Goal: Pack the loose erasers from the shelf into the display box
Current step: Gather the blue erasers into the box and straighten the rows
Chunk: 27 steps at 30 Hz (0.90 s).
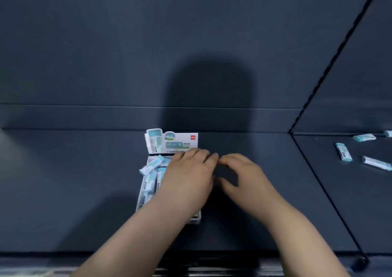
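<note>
We can read no words or numbers anywhere. The upright back card of the display box (pixel 180 142) carries a small red square mark (pixel 192 138) near its upper right corner and bands of print below it, all too blurred to make out. The wrappers of the erasers in the box (pixel 151 167) and of the loose erasers (pixel 343 152) on the shelf (pixel 339 192) show printing that is likewise unreadable.
</note>
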Available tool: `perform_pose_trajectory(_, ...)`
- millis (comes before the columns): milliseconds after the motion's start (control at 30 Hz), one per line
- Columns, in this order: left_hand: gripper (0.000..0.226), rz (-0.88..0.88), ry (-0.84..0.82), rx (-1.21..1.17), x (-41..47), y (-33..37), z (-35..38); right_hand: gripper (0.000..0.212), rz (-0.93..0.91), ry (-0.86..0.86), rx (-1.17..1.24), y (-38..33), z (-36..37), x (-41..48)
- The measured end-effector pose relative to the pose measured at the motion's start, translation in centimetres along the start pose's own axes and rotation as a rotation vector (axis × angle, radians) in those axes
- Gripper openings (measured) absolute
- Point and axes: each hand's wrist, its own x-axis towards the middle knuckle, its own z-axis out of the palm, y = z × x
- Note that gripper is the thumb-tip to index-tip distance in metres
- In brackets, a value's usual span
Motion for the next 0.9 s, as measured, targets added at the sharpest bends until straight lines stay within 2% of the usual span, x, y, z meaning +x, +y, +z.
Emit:
perform_pose_trajectory(100,0.047,0.003,0.022,-0.005,1.6,3.9,0.7,0.041,-0.001,-0.023,-0.001,3.5,-3.2,-1.7)
perform_pose_trajectory(200,0.056,-0.015,-0.069,-0.044,4.1,10.4,1.5,0.044,0.045,-0.057,-0.036,8.7,-8.0,-4.4)
perform_pose_trajectory(300,0.056,-0.008,-0.051,-0.046,7.1,17.0,2.9,0.044,0.087,-0.034,-0.088,14.9,-13.5,-7.2)
perform_pose_trajectory(433,0.057,-0.017,-0.052,-0.096,10.8,25.9,3.5,0.043,0.205,-0.002,-0.174,23.0,-21.1,-11.1)
perform_pose_trajectory(533,0.055,-0.03,-0.056,-0.107,13.1,31.0,3.8,0.04,0.341,0.087,-0.241,28.8,-25.6,-13.3)
perform_pose_trajectory(600,0.054,-0.049,-0.082,-0.103,14.0,33.1,4.2,0.039,0.45,0.127,-0.259,31.9,-27.1,-13.7)
perform_pose_trajectory(700,0.055,-0.044,-0.162,-0.095,14.6,35.3,5.2,0.038,0.573,0.101,-0.228,34.8,-27.2,-13.4)
perform_pose_trajectory(900,0.051,-0.018,-0.204,-0.078,16.4,35.3,6.7,0.029,0.6,0.122,-0.221,36.4,-26.7,-12.5)
